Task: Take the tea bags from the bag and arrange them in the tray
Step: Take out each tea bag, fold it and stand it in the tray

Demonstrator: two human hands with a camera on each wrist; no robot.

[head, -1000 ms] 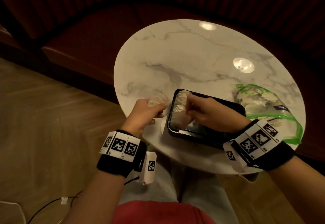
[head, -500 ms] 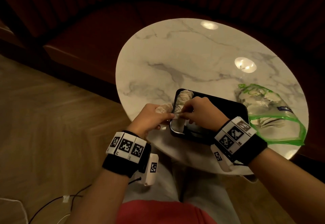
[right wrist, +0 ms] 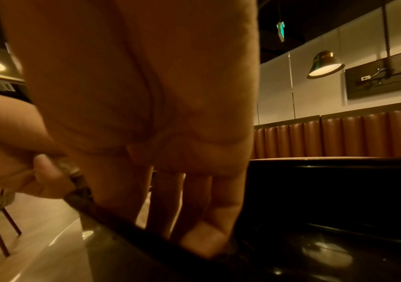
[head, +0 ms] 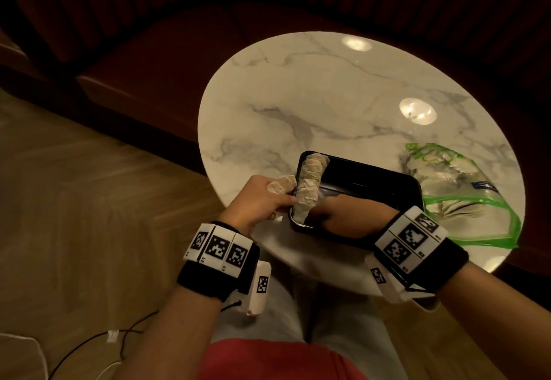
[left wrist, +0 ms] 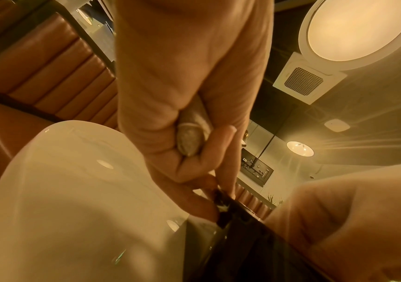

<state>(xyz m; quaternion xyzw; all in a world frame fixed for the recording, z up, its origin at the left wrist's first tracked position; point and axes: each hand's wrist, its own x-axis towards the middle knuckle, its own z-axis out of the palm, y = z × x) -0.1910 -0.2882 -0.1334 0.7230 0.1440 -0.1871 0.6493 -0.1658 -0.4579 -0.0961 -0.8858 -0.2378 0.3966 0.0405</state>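
Note:
A black tray [head: 372, 182] lies on the round marble table [head: 328, 105]. A row of pale tea bags [head: 310, 185] stands along its left side. My left hand [head: 268, 200] grips a small bunch of tea bags [head: 281, 185] just outside the tray's left rim; the left wrist view shows one tea bag [left wrist: 189, 139] in my curled fingers, whose tips touch the rim [left wrist: 225, 211]. My right hand [head: 334, 215] is inside the tray at the row's near end, fingers [right wrist: 201, 219] straight and pointing down to the tray floor [right wrist: 339, 248]. The clear, green-edged bag [head: 465, 197] holds more tea bags.
The bag lies at the tray's right, near the table edge. A dark red bench [head: 179, 66] curves behind the table, and wooden floor [head: 89, 200] lies to the left. A cable [head: 89, 344] runs on the floor by my knees.
My right hand took a tea bag from my left hand and went down into the tray's near-left corner. My left hand shifted against the tray's rim.

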